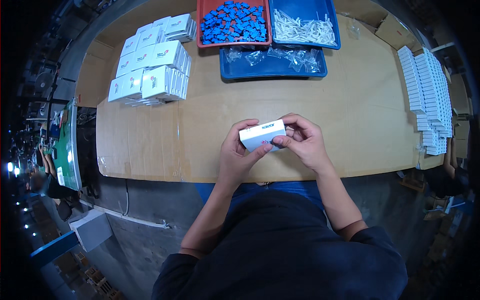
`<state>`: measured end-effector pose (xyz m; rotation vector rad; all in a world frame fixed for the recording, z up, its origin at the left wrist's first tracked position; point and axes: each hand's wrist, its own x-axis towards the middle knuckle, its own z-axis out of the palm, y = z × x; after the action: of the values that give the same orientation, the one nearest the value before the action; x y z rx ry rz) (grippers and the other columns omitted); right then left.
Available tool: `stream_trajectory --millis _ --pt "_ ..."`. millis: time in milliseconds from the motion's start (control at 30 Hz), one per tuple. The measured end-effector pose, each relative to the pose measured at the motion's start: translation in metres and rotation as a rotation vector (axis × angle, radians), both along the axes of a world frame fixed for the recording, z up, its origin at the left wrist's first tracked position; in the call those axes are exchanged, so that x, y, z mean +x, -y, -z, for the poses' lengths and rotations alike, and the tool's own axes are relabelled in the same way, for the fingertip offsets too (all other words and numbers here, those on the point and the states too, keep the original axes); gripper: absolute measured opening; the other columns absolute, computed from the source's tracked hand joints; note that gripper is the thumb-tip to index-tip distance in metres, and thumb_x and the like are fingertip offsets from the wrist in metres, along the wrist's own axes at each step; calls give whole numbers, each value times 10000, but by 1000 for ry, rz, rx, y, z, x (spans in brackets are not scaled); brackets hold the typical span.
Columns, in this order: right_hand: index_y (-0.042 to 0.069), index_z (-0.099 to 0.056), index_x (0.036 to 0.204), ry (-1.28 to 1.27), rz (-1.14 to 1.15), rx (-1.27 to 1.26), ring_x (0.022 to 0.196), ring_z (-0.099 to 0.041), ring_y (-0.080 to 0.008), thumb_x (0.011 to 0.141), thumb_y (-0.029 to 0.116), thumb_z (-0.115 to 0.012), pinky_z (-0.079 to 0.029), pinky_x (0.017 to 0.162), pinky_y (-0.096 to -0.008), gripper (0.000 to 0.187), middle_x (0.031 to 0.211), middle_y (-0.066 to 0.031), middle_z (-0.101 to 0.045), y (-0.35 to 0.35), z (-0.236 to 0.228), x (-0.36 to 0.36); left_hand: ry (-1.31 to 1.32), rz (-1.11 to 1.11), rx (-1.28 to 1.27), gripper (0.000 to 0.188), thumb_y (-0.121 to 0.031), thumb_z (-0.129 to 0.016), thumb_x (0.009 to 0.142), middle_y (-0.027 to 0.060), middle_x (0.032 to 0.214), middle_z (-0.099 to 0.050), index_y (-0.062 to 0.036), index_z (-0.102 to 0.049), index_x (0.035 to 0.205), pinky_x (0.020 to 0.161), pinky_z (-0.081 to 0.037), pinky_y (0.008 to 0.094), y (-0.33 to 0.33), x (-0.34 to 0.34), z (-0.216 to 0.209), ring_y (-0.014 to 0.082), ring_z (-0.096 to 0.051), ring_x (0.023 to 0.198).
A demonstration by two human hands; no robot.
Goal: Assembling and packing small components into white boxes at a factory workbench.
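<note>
A small white box (262,133) with dark and pink print is held above the cardboard-covered table, near its front edge. My left hand (239,148) grips the box's left end, thumb across the near face and fingers behind. On the right end, my right hand (304,140) has its thumb on the near face and its forefinger at the top corner. The box is tilted, so its narrow side and part of a broad face show. Its far side is hidden from me.
Stacked white boxes (156,82) stand at the far left. A red tray (199,22) of blue pieces, a blue tray (338,37) of white pieces and another blue tray (272,75) with clear bags sit at the back. More white boxes (425,95) are piled far right.
</note>
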<state>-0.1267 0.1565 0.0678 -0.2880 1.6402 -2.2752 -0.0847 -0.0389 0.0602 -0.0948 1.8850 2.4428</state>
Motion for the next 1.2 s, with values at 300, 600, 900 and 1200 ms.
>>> stream_trajectory --millis 300,600,900,1200 --pt "-73 -595 1214 -21 4 -46 1145 -675 -202 906 -81 -746 -588 988 -320 343 1141 -118 -672 2 3 5 -13 51 45 335 3 -772 929 99 1134 -703 56 -613 1219 955 -540 302 11 -1 6 138 -668 1061" --pt "-63 -583 1237 48 92 -145 1125 -675 -190 898 -83 -756 -574 995 -329 381 1163 -125 -677 12 1 2 13 -46 154 326 10 -748 945 107 1136 -706 69 -610 1234 959 -549 297 -3 -9 -4 151 -674 1081" --pt "-29 -619 1195 47 -5 80 1087 -666 -138 878 -55 -792 -561 954 -284 362 1126 -93 -691 -5 -3 3 -46 116 38 327 7 -718 969 126 1164 -710 80 -603 1267 956 -546 285 5 -2 9 148 -676 1095" --pt "-17 -613 1156 202 152 -131 1039 -672 -123 873 -54 -790 -568 935 -283 336 1102 -90 -682 9 6 4 101 -14 174 334 -6 -722 967 115 1179 -691 64 -591 1266 960 -550 306 -14 3 1 154 -677 1071"
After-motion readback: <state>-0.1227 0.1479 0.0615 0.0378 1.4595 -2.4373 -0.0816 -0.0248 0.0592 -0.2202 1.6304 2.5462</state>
